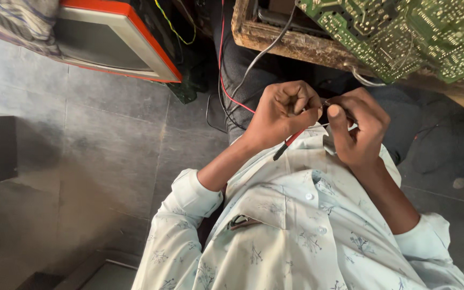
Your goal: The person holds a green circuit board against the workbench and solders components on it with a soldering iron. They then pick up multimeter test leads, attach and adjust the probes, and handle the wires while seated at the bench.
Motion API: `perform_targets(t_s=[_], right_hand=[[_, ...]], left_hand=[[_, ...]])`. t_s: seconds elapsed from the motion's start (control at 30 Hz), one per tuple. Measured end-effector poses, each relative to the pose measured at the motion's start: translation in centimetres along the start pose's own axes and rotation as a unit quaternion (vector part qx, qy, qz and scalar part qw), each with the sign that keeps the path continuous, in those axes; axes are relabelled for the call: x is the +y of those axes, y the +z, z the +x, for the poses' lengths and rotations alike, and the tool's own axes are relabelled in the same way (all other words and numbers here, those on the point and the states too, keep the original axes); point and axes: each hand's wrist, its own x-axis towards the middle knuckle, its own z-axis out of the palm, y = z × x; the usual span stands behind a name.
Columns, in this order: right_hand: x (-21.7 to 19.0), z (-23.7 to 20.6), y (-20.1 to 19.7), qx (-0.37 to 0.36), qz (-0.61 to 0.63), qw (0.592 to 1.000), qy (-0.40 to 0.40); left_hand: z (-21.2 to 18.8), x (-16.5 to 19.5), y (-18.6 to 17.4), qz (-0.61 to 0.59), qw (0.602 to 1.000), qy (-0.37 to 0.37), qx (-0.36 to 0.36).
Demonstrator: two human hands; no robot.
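A thin wire (323,124) is pinched between both hands just above the person's chest, close for a clear look. Left hand (283,113) is fisted round a red-and-black probe (291,142); right hand (358,129) grips the wire end. Green circuit boards (398,32) lie on the wooden worktop (296,45) beyond.

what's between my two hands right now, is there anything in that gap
In the head view, a thin wire bridges the small gap between the left hand and the right hand; otherwise only the pale shirt shows behind.
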Motion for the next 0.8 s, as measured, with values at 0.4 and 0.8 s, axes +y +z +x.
perform_targets(t_s=[0.4, 0.8], right_hand=[[-1.2, 1.0, 0.1, 0.001, -0.016, 1.000, -0.006], [-1.4, 1.0, 0.1, 0.014, -0.027, 1.000, -0.007]], left_hand=[[0.3, 0.7, 0.2, 0.049, 0.999, -0.008, -0.006], [0.2, 1.2, 0.4, 0.056, 0.998, -0.035, -0.013]])
